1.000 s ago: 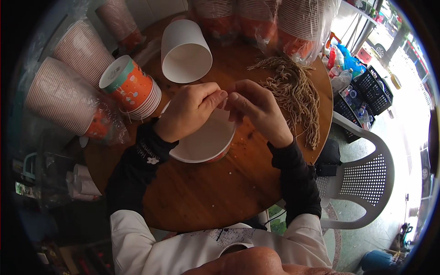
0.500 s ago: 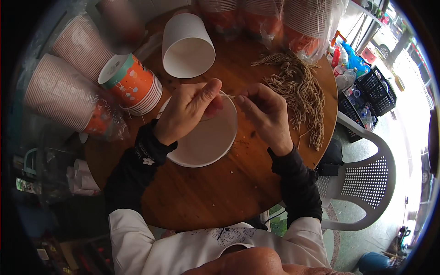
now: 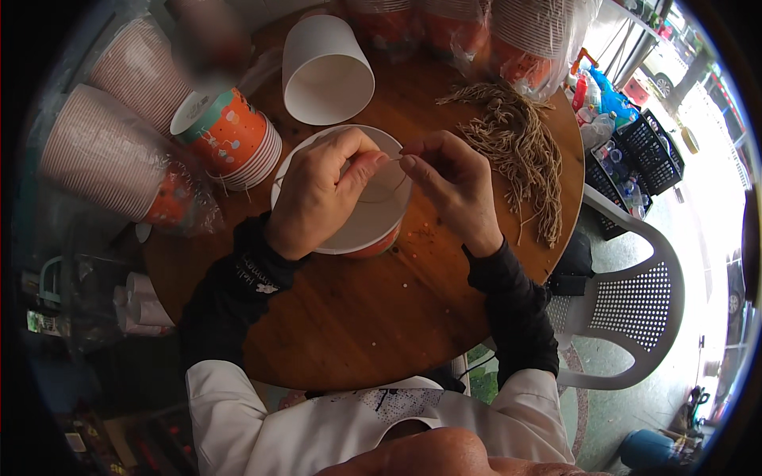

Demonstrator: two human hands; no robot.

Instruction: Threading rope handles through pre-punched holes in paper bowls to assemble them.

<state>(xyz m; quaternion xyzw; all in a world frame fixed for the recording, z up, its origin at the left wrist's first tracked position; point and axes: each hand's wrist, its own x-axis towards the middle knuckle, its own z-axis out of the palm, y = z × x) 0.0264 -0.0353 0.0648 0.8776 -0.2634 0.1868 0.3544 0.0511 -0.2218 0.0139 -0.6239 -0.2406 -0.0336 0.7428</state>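
Observation:
A thin piece of beige twine [image 3: 395, 159] runs between my two hands, over a round paper bucket [image 3: 361, 226] that is white inside and orange outside. My left hand [image 3: 321, 194] is closed, thumb and forefinger pinching the twine near the bucket's left rim. The fingers of my right hand [image 3: 451, 186] pinch the twine too, just right of the left fingertips. Below the hands, a thin strand curves across the bucket's mouth. A bundle of loose beige twine [image 3: 516, 155] lies to the right of my right hand.
Another white paper bucket [image 3: 327, 75] lies tipped with its mouth toward me. Nested orange buckets [image 3: 230, 139] stand at left, beside plastic-wrapped stacks [image 3: 107, 155]. More wrapped stacks [image 3: 528, 36] line the far edge of the round wooden table [image 3: 357, 333]. At right are a grey chair [image 3: 631, 293] and black crates [image 3: 647, 147].
My left thumb has come down from pointing up to pinch the twine. The bucket under my hands now sits tilted differently, showing its orange side. The right hand still pinches.

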